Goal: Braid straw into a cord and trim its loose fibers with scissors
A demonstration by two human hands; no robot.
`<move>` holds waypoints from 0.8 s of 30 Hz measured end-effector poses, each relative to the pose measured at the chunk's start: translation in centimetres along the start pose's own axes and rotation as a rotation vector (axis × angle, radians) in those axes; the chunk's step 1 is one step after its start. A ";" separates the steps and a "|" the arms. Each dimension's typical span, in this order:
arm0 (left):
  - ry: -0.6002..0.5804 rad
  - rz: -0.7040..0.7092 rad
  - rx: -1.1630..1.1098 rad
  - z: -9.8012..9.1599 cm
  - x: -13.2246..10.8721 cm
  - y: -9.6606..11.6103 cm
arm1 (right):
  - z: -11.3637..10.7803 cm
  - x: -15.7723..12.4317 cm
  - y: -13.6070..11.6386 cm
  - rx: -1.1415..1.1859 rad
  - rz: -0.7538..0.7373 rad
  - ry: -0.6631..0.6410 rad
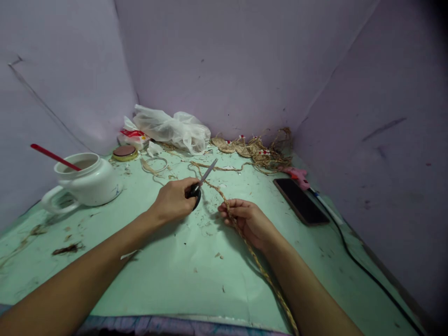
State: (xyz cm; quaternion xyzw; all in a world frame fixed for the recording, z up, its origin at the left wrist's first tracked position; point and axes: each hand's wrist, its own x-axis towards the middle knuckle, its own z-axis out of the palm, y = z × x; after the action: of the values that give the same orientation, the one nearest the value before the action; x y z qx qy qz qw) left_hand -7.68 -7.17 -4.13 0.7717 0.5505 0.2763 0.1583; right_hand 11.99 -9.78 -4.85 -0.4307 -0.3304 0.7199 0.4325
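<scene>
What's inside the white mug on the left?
A red stick leans out over the rim of the white mug; the mug hides the stick's lower end and its own bottom.

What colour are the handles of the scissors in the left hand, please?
The scissors' handles are black, as seen in the head view.

The left hand (173, 198) and right hand (249, 220) are bare, with slim fingers. Behind them, the wrists are bare too, and the left forearm (105, 261) and right forearm (304, 275) are uncovered as far as they show, broadening away from the hands. Well behind the left hand, a thin white strip (129, 255) shows at the forearm's inner edge; whether it is worn is unclear.
</scene>
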 end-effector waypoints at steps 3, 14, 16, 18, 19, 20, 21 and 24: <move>-0.044 0.017 0.130 -0.3 -0.4 0.9 | 0.0 0.0 0.0 0.003 0.000 -0.002; -0.132 0.239 0.418 -0.2 -1.5 2.0 | 0.0 0.4 0.4 0.077 -0.164 0.119; -0.141 0.246 0.455 -0.1 -1.6 2.2 | 0.1 0.4 0.5 0.110 -0.163 0.096; -0.153 0.248 0.476 0.0 -1.6 2.3 | 0.1 0.4 0.6 0.127 -0.159 0.075; -0.160 0.246 0.483 0.0 -1.6 2.4 | 0.2 0.4 0.6 0.134 -0.159 0.075; -0.166 0.246 0.488 0.0 -1.6 2.4 | 0.2 0.4 0.7 0.142 -0.159 0.079; -0.171 0.248 0.493 0.0 -1.6 2.4 | 0.2 0.4 0.7 0.149 -0.159 0.086; -0.177 0.268 0.503 0.0 -1.6 2.4 | 0.3 0.4 0.7 0.177 -0.157 0.108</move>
State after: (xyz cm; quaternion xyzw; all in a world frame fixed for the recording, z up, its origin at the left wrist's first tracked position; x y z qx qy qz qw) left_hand -6.21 -9.54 -3.20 0.8735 0.4791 0.0816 -0.0283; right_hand 11.38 -9.70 -5.45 -0.4016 -0.2744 0.6860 0.5411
